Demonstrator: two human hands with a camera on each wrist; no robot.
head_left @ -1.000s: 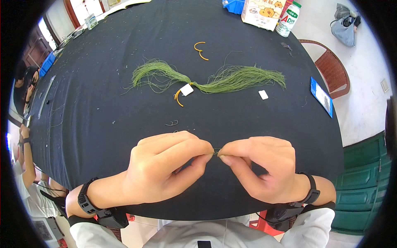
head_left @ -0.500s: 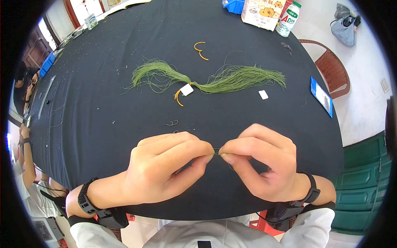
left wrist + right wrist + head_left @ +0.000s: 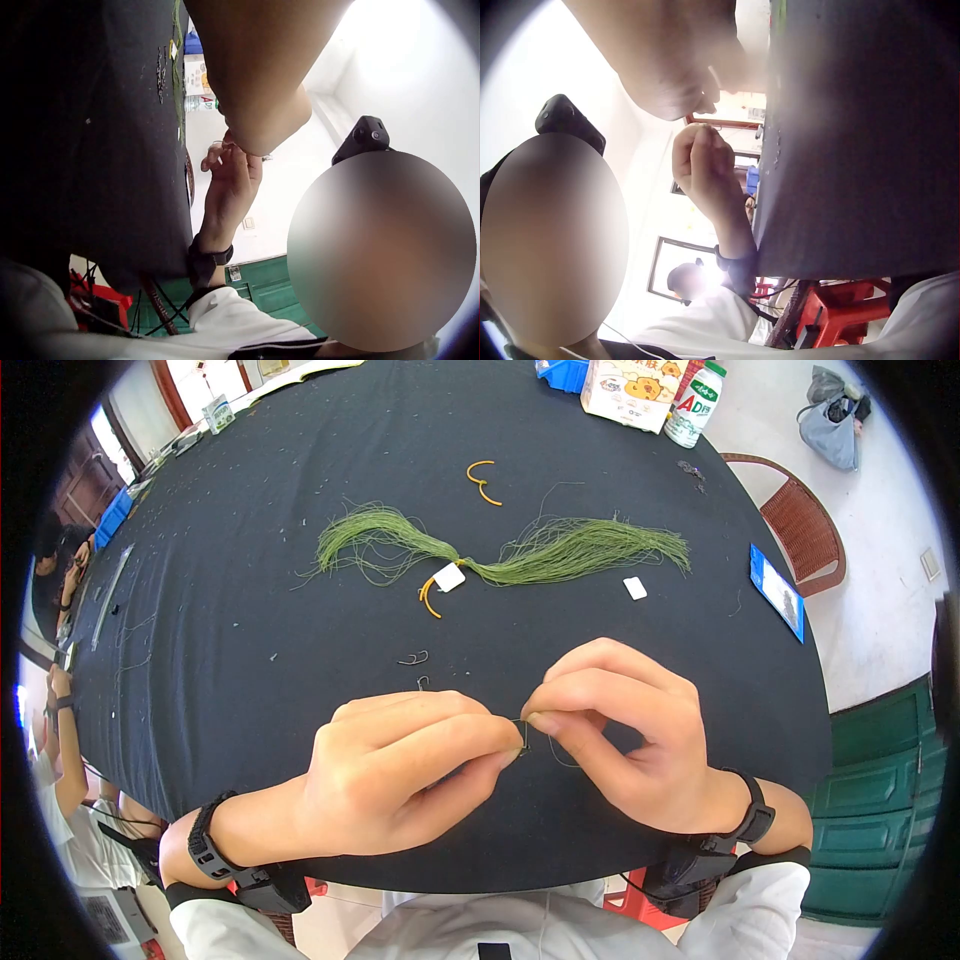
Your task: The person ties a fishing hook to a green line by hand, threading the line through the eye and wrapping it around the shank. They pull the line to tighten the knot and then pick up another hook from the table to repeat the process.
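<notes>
Thumb and index finger of my left hand (image 3: pixel 410 770) pinch a tiny dark fish hook, mostly hidden behind the fingertips. A thin green line (image 3: pixel 562 762) runs from there to my right hand (image 3: pixel 635 730), whose thumb and index finger pinch it slightly higher up. Below the right fingers the line hangs in a small loop. Both hands are close together over the black table near its front edge. Beyond my left knuckles lie some loose fish hooks (image 3: pixel 414 658). The left wrist view shows the right hand (image 3: pixel 231 191) from the side, fingertips gathered.
A tied bundle of green line (image 3: pixel 590 550) lies across the black tablecloth (image 3: pixel 330 640), with yellow curved pieces (image 3: pixel 484 483) and white tags (image 3: pixel 635 589) nearby. At right is a blue packet (image 3: pixel 777 595); a white bottle (image 3: pixel 695 405) and box (image 3: pixel 632 395) stand at the back.
My right hand has shifted up and slightly left, its other fingers lifting. The left fingertips have dropped a little, so the fingertips are further apart vertically and more line shows.
</notes>
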